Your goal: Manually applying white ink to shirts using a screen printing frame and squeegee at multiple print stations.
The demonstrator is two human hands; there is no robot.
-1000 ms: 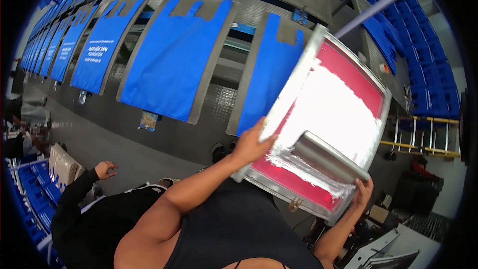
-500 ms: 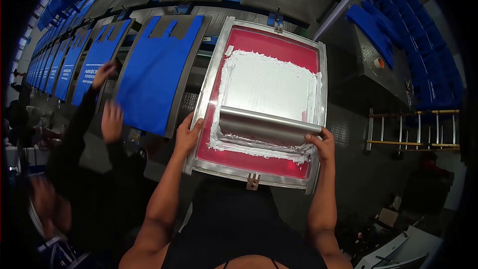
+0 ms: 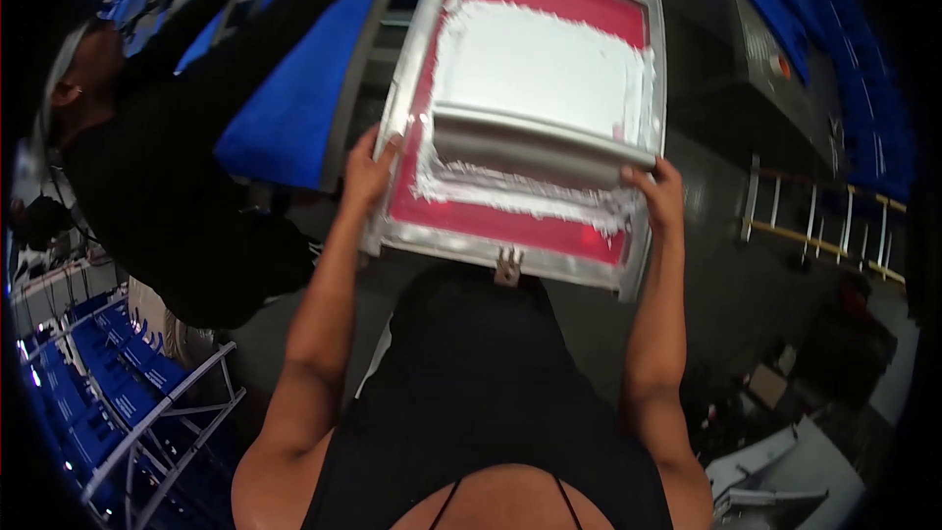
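A metal screen-printing frame (image 3: 399,98) with red mesh lies in front of me, a layer of white ink (image 3: 540,59) spread over its middle. Across the near part of the ink rests a long metal squeegee (image 3: 540,150). My left hand (image 3: 368,175) is closed on the left rail of the frame, thumb on top. At the right rail, my right hand (image 3: 662,194) is closed too, its thumb lying at the squeegee's right end. What the right fingers wrap beneath the rail is hidden.
To the left, a blue bag (image 3: 304,69) lies flat on a platen, and a co-worker in black (image 3: 186,167) leans across it. A metal table (image 3: 736,64) with blue fabric stands at right, near a yellow-railed ladder (image 3: 824,221). A rack (image 3: 167,402) of blue items is lower left.
The screen and both my hands sit higher in the picture, as the view has shifted. My hold looks the same. The co-worker's arms now reach farther forward over the blue bag.
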